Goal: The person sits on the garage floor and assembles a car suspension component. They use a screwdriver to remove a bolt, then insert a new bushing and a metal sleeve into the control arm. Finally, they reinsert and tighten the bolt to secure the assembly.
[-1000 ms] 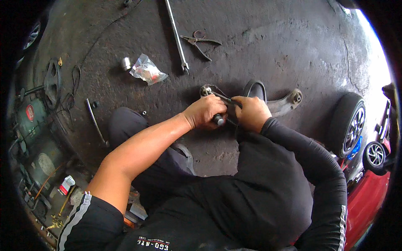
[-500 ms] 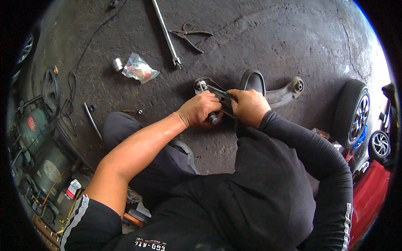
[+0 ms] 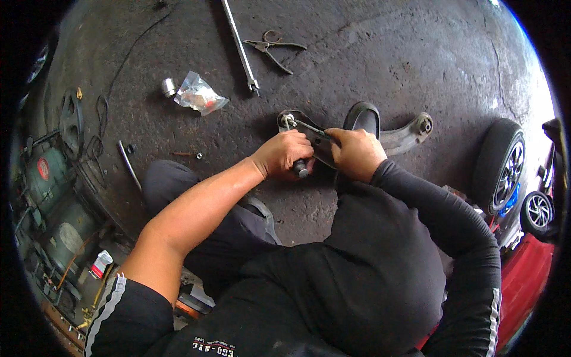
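The control arm [image 3: 397,141] is dull grey, curved and round-ended.

There are two hands [image 3: 284,152] [image 3: 360,156], two held tools [image 3: 302,172] [image 3: 310,127], one metal arm [image 3: 399,143], one pair of pliers [image 3: 262,46], one long bar [image 3: 241,49], one clear bag [image 3: 201,96], one silver cup [image 3: 168,87], one nut [image 3: 199,156], one silver rod [image 3: 129,163], and two wheels [image 3: 501,169] [image 3: 538,211] at the right.

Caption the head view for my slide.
Left hand gripping a black-ended tool, right hand holding a slim metal shaft, both near one end of a curved grey metal part.
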Demonstrator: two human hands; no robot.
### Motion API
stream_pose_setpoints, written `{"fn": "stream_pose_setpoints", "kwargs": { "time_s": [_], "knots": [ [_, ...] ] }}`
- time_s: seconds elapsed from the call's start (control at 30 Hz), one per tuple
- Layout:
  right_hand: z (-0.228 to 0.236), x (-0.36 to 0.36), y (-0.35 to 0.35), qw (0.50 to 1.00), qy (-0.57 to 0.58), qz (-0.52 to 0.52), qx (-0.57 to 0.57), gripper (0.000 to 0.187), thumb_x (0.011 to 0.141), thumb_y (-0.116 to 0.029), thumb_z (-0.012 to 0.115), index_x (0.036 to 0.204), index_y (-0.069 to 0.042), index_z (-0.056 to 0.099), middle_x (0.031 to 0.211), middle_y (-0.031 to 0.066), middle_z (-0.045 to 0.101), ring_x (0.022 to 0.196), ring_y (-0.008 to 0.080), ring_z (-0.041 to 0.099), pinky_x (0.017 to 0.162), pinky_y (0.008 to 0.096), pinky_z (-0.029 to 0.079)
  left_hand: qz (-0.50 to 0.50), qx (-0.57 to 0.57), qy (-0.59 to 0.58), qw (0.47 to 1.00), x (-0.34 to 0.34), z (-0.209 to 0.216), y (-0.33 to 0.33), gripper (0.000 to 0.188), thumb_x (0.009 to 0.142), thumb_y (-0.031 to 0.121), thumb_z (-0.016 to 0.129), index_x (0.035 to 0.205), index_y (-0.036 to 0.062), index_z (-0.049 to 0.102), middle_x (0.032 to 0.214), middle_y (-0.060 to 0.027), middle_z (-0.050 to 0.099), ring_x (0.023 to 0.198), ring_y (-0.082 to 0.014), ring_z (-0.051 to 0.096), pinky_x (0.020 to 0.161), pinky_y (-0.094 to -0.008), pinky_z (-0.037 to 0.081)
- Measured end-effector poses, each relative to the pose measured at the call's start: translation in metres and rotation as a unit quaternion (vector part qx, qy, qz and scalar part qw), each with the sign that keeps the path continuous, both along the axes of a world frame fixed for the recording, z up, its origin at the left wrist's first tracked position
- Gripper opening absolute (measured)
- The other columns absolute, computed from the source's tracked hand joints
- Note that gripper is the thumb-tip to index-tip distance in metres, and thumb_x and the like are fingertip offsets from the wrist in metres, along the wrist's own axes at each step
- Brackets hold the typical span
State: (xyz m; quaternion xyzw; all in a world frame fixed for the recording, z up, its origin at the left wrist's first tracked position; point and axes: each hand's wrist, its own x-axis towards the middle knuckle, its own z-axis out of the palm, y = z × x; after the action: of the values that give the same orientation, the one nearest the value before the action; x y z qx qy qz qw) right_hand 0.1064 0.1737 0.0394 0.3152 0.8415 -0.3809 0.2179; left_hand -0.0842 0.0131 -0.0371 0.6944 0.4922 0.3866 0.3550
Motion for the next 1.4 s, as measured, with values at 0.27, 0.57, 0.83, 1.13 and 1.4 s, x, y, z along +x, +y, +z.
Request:
{"fn": "stream_pose_setpoints", "kwargs": {
  "time_s": [0.27,0.57,0.83,1.13,1.4],
  "knots": [
    [-0.003,-0.006,0.013,1.0,-0.021,0.016,-0.009,0.036,0.103,-0.029,0.066,0.134,-0.015,0.08,0.105,0.0263,0.082,0.098,0.0473,0.08,0.094,0.0574,0.064,-0.03,0.009,-0.009,0.999,0.003,-0.012,0.001,0.022,0.077,0.01,0.085,0.079,0.0122,0.063,0.082,-0.008,0.067,0.079,-0.0348,0.067,0.072,-0.047,0.054],
    [-0.003,-0.007,0.016,0.999,-0.031,0.032,-0.003,0.039,0.104,-0.031,0.066,0.136,-0.015,0.08,0.104,0.0255,0.082,0.097,0.0468,0.081,0.094,0.058,0.064,0.025,-0.004,-0.081,0.996,-0.002,-0.01,0.015,0.024,0.074,0.011,0.084,0.078,0.0116,0.061,0.076,-0.0075,0.064,0.073,-0.0355,0.067,0.069,-0.0477,0.053],
    [-0.003,-0.008,0.024,0.998,-0.022,0.056,-0.012,0.039,0.103,-0.028,0.066,0.138,-0.016,0.079,0.104,0.0258,0.082,0.097,0.0466,0.08,0.093,0.0575,0.064,0.037,-0.015,-0.048,0.998,-0.002,0.001,0.021,0.023,0.074,0.007,0.081,0.076,0.0127,0.059,0.076,-0.0101,0.065,0.073,-0.0349,0.069,0.068,-0.0451,0.056],
    [-0.009,-0.003,0.024,0.997,-0.004,0.075,0.0,0.033,0.103,-0.029,0.065,0.13,-0.017,0.079,0.101,0.0243,0.082,0.094,0.0461,0.081,0.089,0.0584,0.065,-0.059,-0.013,0.008,0.998,0.002,-0.017,0.003,0.019,0.076,0.016,0.088,0.084,0.0138,0.071,0.084,-0.0076,0.072,0.081,-0.0342,0.071,0.076,-0.0481,0.058],
    [-0.003,-0.002,0.02,0.996,0.0,0.088,0.01,0.031,0.103,-0.029,0.064,0.126,-0.015,0.079,0.102,0.023,0.083,0.095,0.0445,0.081,0.088,0.0574,0.065,-0.003,-0.062,0.001,0.998,0.002,-0.014,0.018,0.017,0.078,0.019,0.086,0.084,0.0137,0.071,0.083,-0.0101,0.072,0.081,-0.0377,0.072,0.076,-0.0491,0.059]
  ]
}}
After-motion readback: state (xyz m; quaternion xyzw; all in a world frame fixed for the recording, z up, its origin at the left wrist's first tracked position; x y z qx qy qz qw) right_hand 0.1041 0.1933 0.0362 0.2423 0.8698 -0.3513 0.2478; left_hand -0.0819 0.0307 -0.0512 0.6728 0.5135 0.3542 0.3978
